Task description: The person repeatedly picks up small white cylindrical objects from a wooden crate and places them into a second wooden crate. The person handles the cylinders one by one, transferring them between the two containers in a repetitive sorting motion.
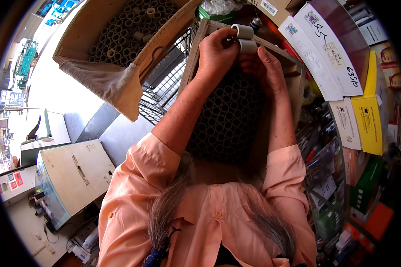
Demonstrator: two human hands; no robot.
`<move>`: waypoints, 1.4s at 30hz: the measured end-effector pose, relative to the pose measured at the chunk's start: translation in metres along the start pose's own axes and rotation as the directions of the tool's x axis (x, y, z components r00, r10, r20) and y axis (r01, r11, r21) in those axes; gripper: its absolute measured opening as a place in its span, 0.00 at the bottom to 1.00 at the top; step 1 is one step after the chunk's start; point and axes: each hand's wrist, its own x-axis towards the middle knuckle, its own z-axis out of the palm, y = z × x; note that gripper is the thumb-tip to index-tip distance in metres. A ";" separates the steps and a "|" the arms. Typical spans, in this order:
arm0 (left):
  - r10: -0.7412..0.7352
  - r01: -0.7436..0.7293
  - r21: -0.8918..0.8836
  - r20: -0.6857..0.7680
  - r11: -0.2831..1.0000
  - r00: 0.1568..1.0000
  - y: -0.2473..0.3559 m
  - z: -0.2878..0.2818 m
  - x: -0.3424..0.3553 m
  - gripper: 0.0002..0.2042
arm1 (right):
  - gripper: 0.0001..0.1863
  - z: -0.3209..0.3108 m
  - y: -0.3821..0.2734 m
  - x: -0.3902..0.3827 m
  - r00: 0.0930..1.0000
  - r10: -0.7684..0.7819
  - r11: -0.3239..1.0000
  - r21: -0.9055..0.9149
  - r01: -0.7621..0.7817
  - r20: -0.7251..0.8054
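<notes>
My left hand (217, 51) is closed, thumb and fingers pinching two short pale grey tubes above the far end of a wooden box. The upper tube (243, 32) has its round opening showing; the lower tube (247, 47) lies just beneath it. Close on the right is my right hand (271, 73), its thumb stretched up by the lower tube's end. Its other fingers reach left in shadow under the tubes, apart from the thumb. Below both hands, many dark-looking tubes (225, 118) stand packed on end inside the wooden box (192, 60).
At the upper left, a second wooden box (71, 42) holds many similar tubes, with a grey cloth (104, 82) over its corner. A black wire rack (158, 100) sits between the boxes. White cartons (314, 58) and a yellow box (367, 111) are stacked along the right.
</notes>
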 end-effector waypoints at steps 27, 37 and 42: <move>0.035 -0.037 -0.072 -0.027 0.997 0.999 0.006 0.001 0.000 0.11 | 0.24 -0.022 0.044 0.016 0.974 -0.211 0.678 -0.730 0.087 -0.080; 0.023 -0.023 -0.046 0.004 0.999 1.000 0.004 -0.002 0.001 0.10 | 0.17 -0.005 0.101 0.011 0.998 -0.061 0.111 -0.994 -0.008 -0.015; 0.050 -0.050 -0.037 0.005 0.998 0.999 0.004 -0.001 0.000 0.11 | 0.17 -0.026 0.133 0.015 0.979 -0.175 0.016 -0.994 0.112 0.107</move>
